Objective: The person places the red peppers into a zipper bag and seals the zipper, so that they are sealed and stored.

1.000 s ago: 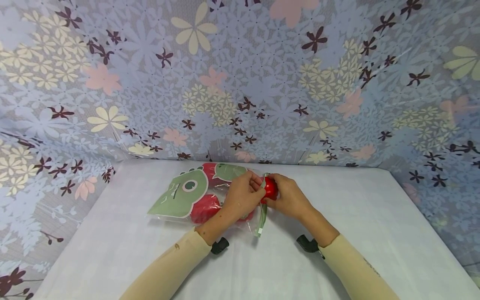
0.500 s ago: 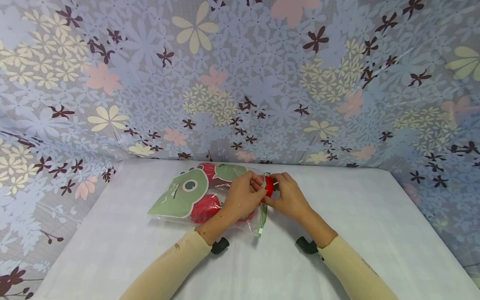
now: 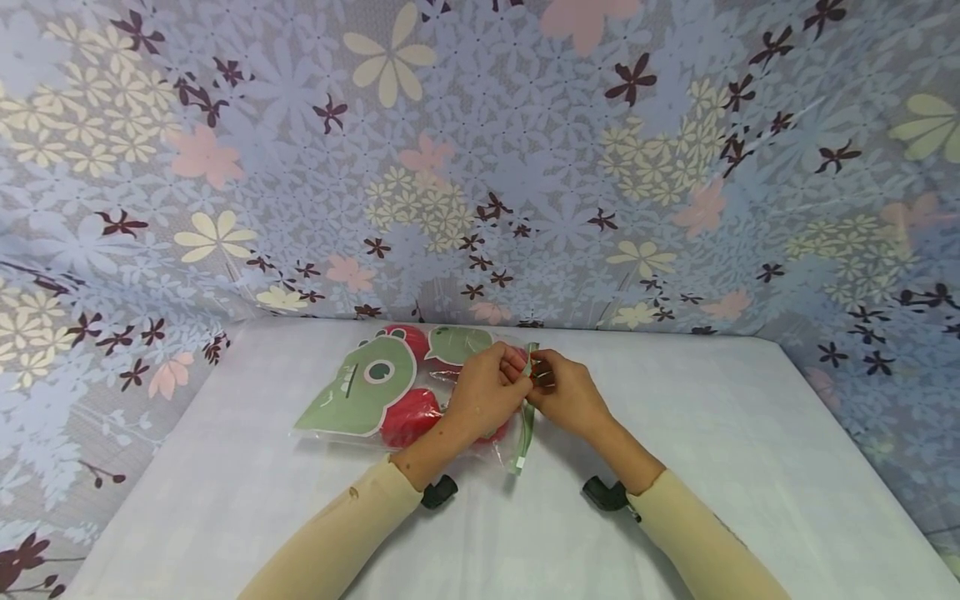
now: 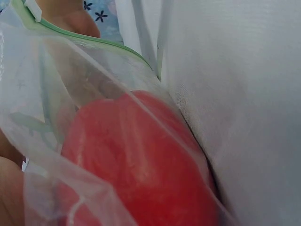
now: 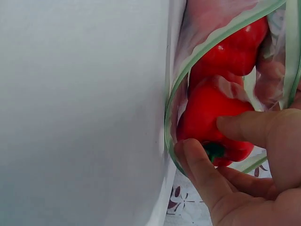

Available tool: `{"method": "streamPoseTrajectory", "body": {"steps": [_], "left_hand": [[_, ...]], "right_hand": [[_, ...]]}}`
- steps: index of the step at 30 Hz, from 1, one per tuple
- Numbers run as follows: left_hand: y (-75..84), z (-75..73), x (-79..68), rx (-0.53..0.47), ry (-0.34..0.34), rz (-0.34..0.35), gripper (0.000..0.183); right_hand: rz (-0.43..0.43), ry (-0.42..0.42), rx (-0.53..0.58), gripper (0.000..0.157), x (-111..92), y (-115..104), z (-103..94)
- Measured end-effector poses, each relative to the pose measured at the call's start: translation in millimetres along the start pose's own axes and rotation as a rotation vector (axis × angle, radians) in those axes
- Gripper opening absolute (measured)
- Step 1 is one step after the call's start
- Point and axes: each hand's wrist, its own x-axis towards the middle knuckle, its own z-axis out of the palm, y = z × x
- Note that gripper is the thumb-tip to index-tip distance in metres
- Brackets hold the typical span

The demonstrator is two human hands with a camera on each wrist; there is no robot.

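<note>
A clear zip bag with a green cartoon dinosaur print lies on its side, several red bell peppers inside. At its green-edged mouth, my left hand pinches the rim and holds it apart. My right hand reaches into the opening. In the right wrist view its thumb and fingers grip a red bell pepper around the green stem end, within the mouth. Another red pepper sits deeper. Through the film, the left wrist view shows a large red pepper.
A white cloth covers the table beneath the bag. Floral fabric stands behind as a wall. Black curved pieces show under both wrists.
My right hand has moved slightly left, carrying the red bell pepper from the bag's mouth to inside it. The left hand keeps its place on the rim.
</note>
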Motion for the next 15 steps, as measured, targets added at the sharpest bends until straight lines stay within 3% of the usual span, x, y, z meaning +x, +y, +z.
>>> {"method": "streamPoseTrajectory", "body": {"steps": [10, 15], "left_hand": [[0.6, 1.8, -0.4, 0.014, 0.009, 0.000, 0.014], [-0.4, 2.0, -0.5, 0.021, 0.011, 0.002, 0.013]], "right_hand": [[0.060, -0.015, 0.078, 0.040, 4, 2, 6.5], [0.095, -0.048, 0.165, 0.020, 8, 2, 11.5]]}}
